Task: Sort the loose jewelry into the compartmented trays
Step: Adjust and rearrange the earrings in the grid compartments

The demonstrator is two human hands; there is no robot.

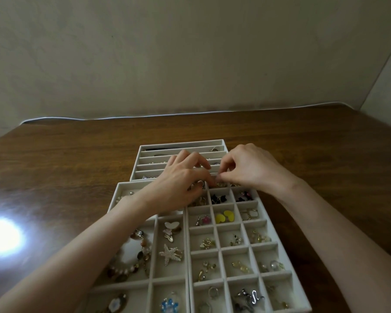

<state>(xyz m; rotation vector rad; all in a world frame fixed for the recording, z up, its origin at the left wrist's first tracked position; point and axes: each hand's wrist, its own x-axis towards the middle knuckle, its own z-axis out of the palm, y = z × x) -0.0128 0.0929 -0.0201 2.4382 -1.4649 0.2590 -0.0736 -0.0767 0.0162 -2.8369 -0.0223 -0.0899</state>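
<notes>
Three cream compartmented trays lie on the wooden table. The small-grid tray (271, 231) on the right holds earrings and charms, among them a yellow pair (224, 217). The left tray (152, 256) holds a bead bracelet (131, 260) and a starfish clip (170, 254). The far tray (145, 162) has long slots. My left hand (181, 179) and my right hand (246, 168) meet over the grid tray's far row, fingertips together, pinching a small piece of jewelry (218, 176) that is mostly hidden.
A bright light glare (2, 236) shines on the table at the left. A white cable (122, 117) runs along the table's far edge against the wall. Bare wood surrounds the trays on both sides.
</notes>
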